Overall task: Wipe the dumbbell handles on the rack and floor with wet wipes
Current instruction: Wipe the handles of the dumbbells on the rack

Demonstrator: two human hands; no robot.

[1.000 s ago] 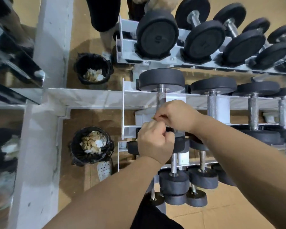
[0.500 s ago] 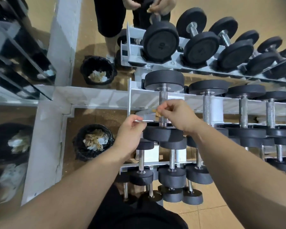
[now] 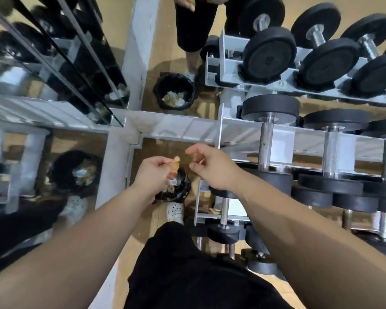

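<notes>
Just beneath the left hand (image 3: 153, 172) sits a black-lined bin (image 3: 182, 191), partly covered by the fingers and holding crumpled scraps. The left arm reaches forward from the lower left, forearm bare, wrist nearly straight, knuckles up. Its thumb and fingers are curled and pinch a crumpled, yellowish wipe (image 3: 176, 165), which sticks up and out from the fingertips toward the right hand (image 3: 210, 168).

The right arm comes in from the lower right and crosses in front of the rack (image 3: 232, 130). This hand hangs beside the left at about the same height, near it but apart, with the wipe in the gap between them. Its fingers are curled in and the thumb is drawn close to the forefinger; I cannot tell whether anything is caught between them.

To the right of the right hand, just past the knuckles, a large dumbbell (image 3: 270, 108) lies on the top tier, its steel handle (image 3: 267, 143) bare; neither hand touches it. More dumbbells lie farther right along that tier and on the tiers below the right forearm. Below the left wrist, next to the bin, a white perforated shoe (image 3: 175, 211) shows. Beyond both hands a mirror (image 3: 176, 74) repeats the bin and the rack.
</notes>
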